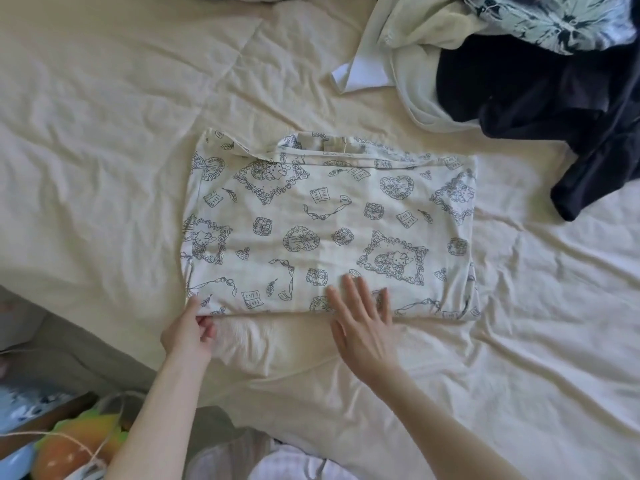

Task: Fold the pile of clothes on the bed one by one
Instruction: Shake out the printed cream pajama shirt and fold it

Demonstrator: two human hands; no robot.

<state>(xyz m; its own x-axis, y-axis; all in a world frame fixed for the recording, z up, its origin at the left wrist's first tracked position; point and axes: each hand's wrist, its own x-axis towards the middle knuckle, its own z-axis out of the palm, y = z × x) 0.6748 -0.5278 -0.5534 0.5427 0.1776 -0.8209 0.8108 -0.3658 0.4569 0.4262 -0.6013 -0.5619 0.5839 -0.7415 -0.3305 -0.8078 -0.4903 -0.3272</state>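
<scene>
A cream garment with a blue line print (329,226) lies folded into a flat rectangle in the middle of the bed. My left hand (188,332) pinches its near left corner, thumb on top and fingers curled under the edge. Flat on the near edge rests my right hand (363,322), fingers straight and spread, palm partly on the sheet. The pile of unfolded clothes (519,74) sits at the far right: a pale cream piece, a dark navy piece and a tie-dye piece on top.
The bed is covered with a wrinkled cream sheet (104,150). Its left edge runs diagonally at the lower left, where colourful objects (69,441) lie on the floor. A white garment on my lap (287,465) shows at the bottom.
</scene>
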